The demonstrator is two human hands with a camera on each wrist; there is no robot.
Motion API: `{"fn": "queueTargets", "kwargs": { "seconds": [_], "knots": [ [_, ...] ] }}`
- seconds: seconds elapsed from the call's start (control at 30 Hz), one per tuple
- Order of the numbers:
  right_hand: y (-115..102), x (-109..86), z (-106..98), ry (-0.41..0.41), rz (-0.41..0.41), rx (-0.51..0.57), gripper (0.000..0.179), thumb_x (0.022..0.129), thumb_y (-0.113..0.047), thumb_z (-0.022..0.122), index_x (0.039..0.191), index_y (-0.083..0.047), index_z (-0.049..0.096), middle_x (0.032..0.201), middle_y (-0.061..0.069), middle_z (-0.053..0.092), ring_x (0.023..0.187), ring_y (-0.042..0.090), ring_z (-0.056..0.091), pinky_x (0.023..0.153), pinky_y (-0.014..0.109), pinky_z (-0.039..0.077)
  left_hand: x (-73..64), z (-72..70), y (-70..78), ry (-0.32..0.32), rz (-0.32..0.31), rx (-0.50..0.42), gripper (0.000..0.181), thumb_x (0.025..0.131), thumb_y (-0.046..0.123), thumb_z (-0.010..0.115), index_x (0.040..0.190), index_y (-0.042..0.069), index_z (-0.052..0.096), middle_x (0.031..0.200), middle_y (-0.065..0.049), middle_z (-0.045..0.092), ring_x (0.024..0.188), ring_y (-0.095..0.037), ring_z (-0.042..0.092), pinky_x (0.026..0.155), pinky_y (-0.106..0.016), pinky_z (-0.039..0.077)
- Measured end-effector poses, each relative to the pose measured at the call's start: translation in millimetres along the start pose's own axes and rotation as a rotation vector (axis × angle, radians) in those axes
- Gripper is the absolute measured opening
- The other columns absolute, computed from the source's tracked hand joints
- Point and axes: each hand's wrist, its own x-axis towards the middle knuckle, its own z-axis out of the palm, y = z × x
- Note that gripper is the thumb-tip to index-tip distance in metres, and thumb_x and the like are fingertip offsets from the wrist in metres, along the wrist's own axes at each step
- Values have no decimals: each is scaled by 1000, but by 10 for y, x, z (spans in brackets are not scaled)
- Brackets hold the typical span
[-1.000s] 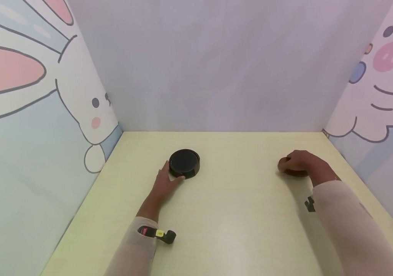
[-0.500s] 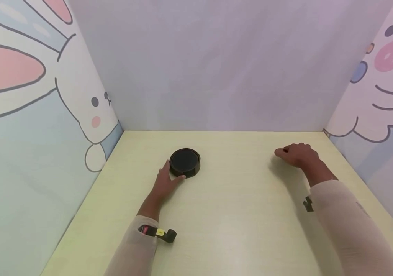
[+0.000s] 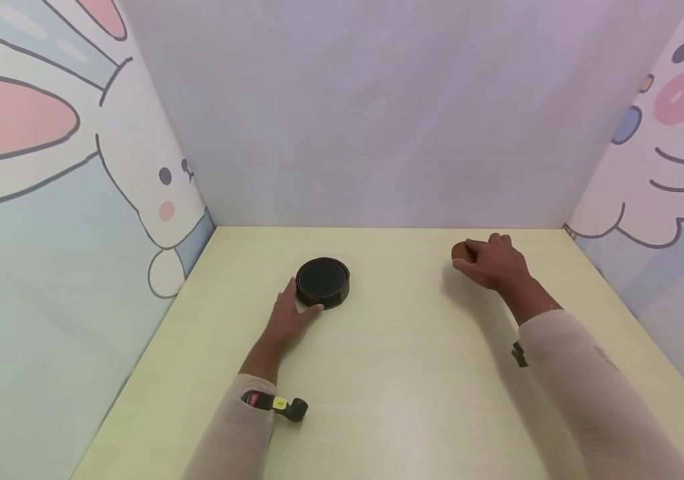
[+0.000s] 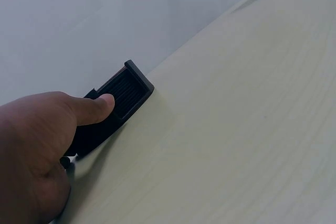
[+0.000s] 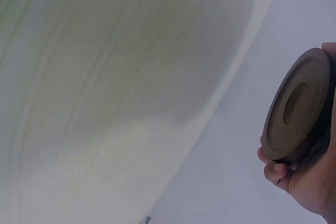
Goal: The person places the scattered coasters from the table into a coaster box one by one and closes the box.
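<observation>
A round black coaster holder stands on the table, its flat black top facing up. My left hand holds it from the near left side, fingers along its left edge and thumb at the front. In the left wrist view the thumb lies over a slot showing ribbed black layers. My right hand grips a round brown coaster-like disc above the table. Its face, with a raised rim and a central ring, shows in the right wrist view; fingers wrap its edge.
The pale wood table runs back to a plain lilac wall. Side walls carry cartoon figures, a rabbit on the left and a pig on the right. A black strap device sits on the left wrist.
My right hand has lifted the brown disc off the table and carried it left and towards the back. The left hand and the black holder have stayed in place.
</observation>
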Motion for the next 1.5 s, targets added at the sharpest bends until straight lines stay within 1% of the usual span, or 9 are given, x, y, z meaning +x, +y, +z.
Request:
{"fn": "queueTargets", "kwargs": {
  "seconds": [0.2, 0.33, 0.47, 0.63, 0.77, 1.07, 1.27, 1.5],
  "knots": [
    [-176, 26, 53, 48, -85, 31, 66, 105, -58, 55, 158, -19, 57, 131, 31, 53, 122, 48, 45, 77, 64, 55, -2, -7, -6, -2, 5, -1, 106, 103, 44, 74, 174, -1, 11, 183, -22, 16, 172, -40, 11, 143, -54, 3],
    [-290, 52, 96, 83, -142, 55, 65, 104, -56, 63, 157, -18, 58, 134, 31, 53, 123, 47, 46, 81, 66, 56, 0, -8, -7, -1, 9, -1, 106, 103, 44, 74, 174, -1, 11, 183, -22, 16, 172, -39, 11, 143, -53, 3],
    [-417, 81, 131, 104, -183, 92, 64, 102, -52, 67, 156, -17, 60, 138, 31, 53, 123, 48, 46, 83, 66, 56, -7, -4, -5, 2, 7, -6, 105, 103, 44, 74, 175, 0, 11, 183, -22, 15, 172, -39, 10, 143, -54, 3],
    [-572, 128, 197, 82, -220, 137, 64, 102, -49, 70, 157, -18, 60, 145, 30, 52, 125, 46, 47, 87, 65, 57, -14, 3, -10, -1, -1, 2, 105, 103, 45, 73, 175, 0, 11, 183, -22, 15, 172, -40, 10, 143, -56, 4],
    [-714, 175, 269, 74, -238, 170, 65, 101, -50, 70, 157, -19, 61, 146, 30, 52, 124, 46, 49, 89, 62, 57, -16, -5, 1, 0, -7, -6, 105, 103, 44, 73, 175, 0, 10, 183, -22, 15, 172, -42, 7, 143, -57, 4],
    [-1134, 234, 418, 52, -259, 253, 66, 98, -51, 73, 155, -19, 63, 148, 26, 53, 127, 44, 49, 92, 58, 57, -21, -14, 11, 0, -3, -9, 105, 103, 44, 73, 175, 0, 11, 183, -21, 15, 173, -39, 9, 143, -54, 4],
    [-1446, 262, 500, 57, -320, 269, 68, 95, -53, 75, 153, -19, 65, 148, 23, 54, 127, 41, 50, 91, 55, 58, -18, -20, 12, 2, 8, -13, 105, 103, 44, 74, 175, 0, 11, 183, -22, 15, 172, -40, 9, 143, -54, 4],
    [-1772, 255, 584, 52, -364, 270, 69, 95, -55, 77, 153, -20, 65, 150, 22, 54, 131, 40, 51, 94, 54, 60, -4, -24, 17, -1, 10, -4, 106, 102, 43, 75, 174, -1, 12, 183, -22, 16, 172, -41, 11, 143, -56, 6]
  ]
}}
